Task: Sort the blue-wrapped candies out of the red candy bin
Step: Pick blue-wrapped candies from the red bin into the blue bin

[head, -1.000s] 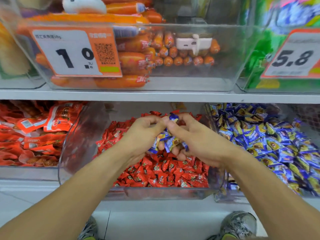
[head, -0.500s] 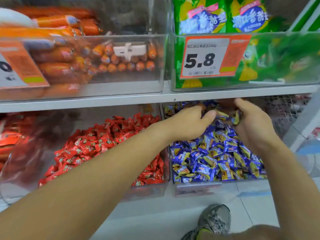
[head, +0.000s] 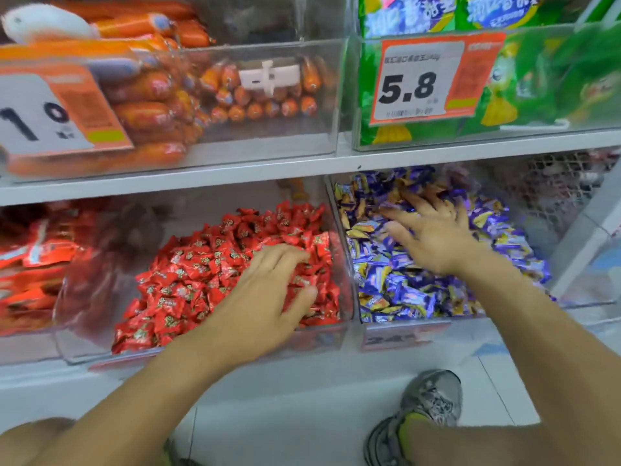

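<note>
Here, the white shelf board (head: 235, 171) runs above both hands, carrying a clear bin of orange sausages (head: 151, 95) above the left hand and a clear bin of green snack bags (head: 537, 85) above the right hand. An orange-and-white price tag reading 5.8 (head: 420, 82) hangs on the green bin's front; another tag (head: 43, 112), partly cut by the frame edge, sits on the sausage bin.

Red candy bin (head: 201, 351): clear plastic, directly under the left hand, filled with red-wrapped candies (head: 201, 274). No blue wrapper can be made out among them in this view; motion blur limits certainty. To the left of that hand, a further bin holds red-orange packets (head: 30, 264).

Blue candy bin (head: 403, 327): just beside the red bin, sharing the divider wall between the two hands. The blue-wrapped candies (head: 403, 287) are piled in it, under and around the right hand.

Left hand (head: 265, 297): palm down over the right part of the red pile, fingers spread and relaxed, fingertips touching wrappers, thumb out to the right. Nothing pinched.

Right hand (head: 433, 233): palm down on the blue pile, fingers splayed wide and pointing toward the back-left of the bin. Blurred; it does not appear to grip anything.

Below the right forearm, a grey shoe with a yellow-green lining (head: 426, 412) stands on the pale floor (head: 285, 415).
</note>
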A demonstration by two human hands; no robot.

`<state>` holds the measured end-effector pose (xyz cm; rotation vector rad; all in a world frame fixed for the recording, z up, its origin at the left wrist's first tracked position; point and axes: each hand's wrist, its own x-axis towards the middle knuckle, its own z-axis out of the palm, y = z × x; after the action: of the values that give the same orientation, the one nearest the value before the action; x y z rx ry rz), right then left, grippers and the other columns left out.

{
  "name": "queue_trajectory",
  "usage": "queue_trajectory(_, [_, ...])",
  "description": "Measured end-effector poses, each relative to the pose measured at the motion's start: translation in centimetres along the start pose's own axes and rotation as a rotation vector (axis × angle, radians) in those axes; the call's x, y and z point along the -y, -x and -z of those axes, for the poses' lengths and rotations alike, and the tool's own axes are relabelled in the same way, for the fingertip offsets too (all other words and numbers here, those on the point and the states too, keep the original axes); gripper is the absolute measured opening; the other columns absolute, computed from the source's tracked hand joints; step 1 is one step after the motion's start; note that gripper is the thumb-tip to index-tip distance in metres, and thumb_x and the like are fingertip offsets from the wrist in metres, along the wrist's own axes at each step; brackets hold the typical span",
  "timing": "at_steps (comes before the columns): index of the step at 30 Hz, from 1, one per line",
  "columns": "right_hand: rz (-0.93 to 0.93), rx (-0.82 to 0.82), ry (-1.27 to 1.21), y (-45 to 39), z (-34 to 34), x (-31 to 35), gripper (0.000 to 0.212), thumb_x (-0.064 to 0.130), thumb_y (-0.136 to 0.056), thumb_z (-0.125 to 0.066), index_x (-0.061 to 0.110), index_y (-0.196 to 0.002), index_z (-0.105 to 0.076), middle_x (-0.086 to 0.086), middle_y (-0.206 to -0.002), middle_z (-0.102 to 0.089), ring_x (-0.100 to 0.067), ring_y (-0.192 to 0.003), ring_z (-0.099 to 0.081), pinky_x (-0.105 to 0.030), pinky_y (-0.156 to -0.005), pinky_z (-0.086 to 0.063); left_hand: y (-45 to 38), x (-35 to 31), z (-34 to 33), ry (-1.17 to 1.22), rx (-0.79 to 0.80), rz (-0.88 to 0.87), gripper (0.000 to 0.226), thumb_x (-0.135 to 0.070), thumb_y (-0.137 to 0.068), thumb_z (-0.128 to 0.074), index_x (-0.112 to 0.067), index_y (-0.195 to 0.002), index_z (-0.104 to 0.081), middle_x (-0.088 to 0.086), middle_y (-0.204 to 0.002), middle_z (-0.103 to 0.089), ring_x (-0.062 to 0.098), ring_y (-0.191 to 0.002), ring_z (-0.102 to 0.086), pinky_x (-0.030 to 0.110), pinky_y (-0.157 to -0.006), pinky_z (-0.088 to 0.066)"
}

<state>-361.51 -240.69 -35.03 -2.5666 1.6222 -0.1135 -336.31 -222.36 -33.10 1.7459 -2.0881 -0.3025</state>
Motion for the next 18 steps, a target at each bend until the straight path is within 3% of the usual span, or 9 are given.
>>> queue_trajectory(3, [-0.093, 0.078, -0.014, 0.2, 1.3, -0.6, 0.058, 0.073, -0.09, -0.011, 0.06, -0.142, -0.033, 0.013, -0.164, -0.011, -0.025, -0.152, 0.004, -0.069, -0.113, 0.008, 2.3, 3.1, 1.6, -0.099, 0.004, 0.096, 0.054, -0.053, -0.088, -0.033, -0.02, -0.123, -0.059, -0.004, -0.123, -0.054, 0.017, -0.121, -0.044, 0.033, -0.109, -0.034])
queue_trajectory(6, [-0.15, 0.002, 0.065, 1.9, 3.9, 0.9, 0.077, 0.083, -0.084, 0.0, 0.053, -0.138, -0.045, -0.003, -0.153, -0.037, -0.038, -0.146, -0.017, -0.067, -0.114, 0.001, 3.8, 6.8, 3.3, -0.246, 0.047, 0.314, 0.06, -0.061, -0.083, -0.03, -0.023, -0.113, -0.064, 0.001, -0.113, -0.059, 0.026, -0.111, -0.053, 0.046, -0.096, -0.045])
queue_trajectory(8, [-0.046, -0.153, 0.035, 3.8, 5.7, 3.8, 0.075, 0.076, -0.084, -0.007, 0.045, -0.13, -0.057, -0.006, -0.135, -0.051, -0.038, -0.133, -0.035, -0.059, -0.111, -0.018, 4.7, 8.3, 4.2, -0.329, 0.169, 0.496, 0.063, -0.067, -0.081, -0.035, -0.024, -0.119, -0.061, 0.008, -0.115, -0.054, 0.033, -0.11, -0.053, 0.049, -0.095, -0.046])
queue_trajectory(10, [0.248, -0.188, -0.167, 5.5, 6.4, 8.4, 0.057, 0.066, -0.09, -0.03, 0.034, -0.122, -0.065, -0.001, -0.125, -0.058, -0.031, -0.121, -0.049, -0.047, -0.103, -0.035, 5.6, 8.9, 4.7, -0.322, 0.282, 0.648, 0.062, -0.066, -0.084, -0.05, -0.027, -0.131, -0.052, 0.011, -0.126, -0.044, 0.037, -0.115, -0.052, 0.047, -0.1, -0.045])
queue_trajectory(12, [0.54, -0.078, -0.302, 6.3, 5.6, 13.3, 0.04, 0.051, -0.093, -0.047, 0.027, -0.119, -0.066, 0.002, -0.118, -0.06, -0.018, -0.113, -0.055, -0.034, -0.101, -0.041, 5.9, 9.3, 5.2, -0.265, 0.352, 0.709, 0.07, -0.066, -0.082, -0.059, -0.029, -0.139, -0.044, 0.012, -0.137, -0.034, 0.036, -0.12, -0.052, 0.04, -0.104, -0.043])
queue_trajectory(14, [0.698, 0.083, -0.278, 5.5, 3.8, 17.6, 0.036, 0.042, -0.093, -0.055, 0.027, -0.125, -0.062, 0.003, -0.12, -0.057, -0.015, -0.114, -0.054, -0.034, -0.103, -0.042, 5.6, 9.6, 6.1, -0.241, 0.417, 0.713, 0.083, -0.067, -0.076, -0.066, -0.033, -0.145, -0.035, 0.013, -0.144, -0.028, 0.033, -0.122, -0.053, 0.036, -0.104, -0.042])
queue_trajectory(18, [0.802, 0.394, -0.044, 1.3, 0.1, 24.5, 0.065, 0.049, -0.088, -0.066, 0.038, -0.146, -0.04, -0.001, -0.152, -0.033, -0.026, -0.136, -0.036, -0.041, -0.114, -0.031, 4.9, 11.2, 7.0, -0.28, 0.575, 0.676, 0.102, -0.071, -0.069, -0.069, -0.038, -0.152, -0.019, 0.012, -0.153, -0.02, 0.028, -0.13, -0.048, 0.035, -0.107, -0.041])
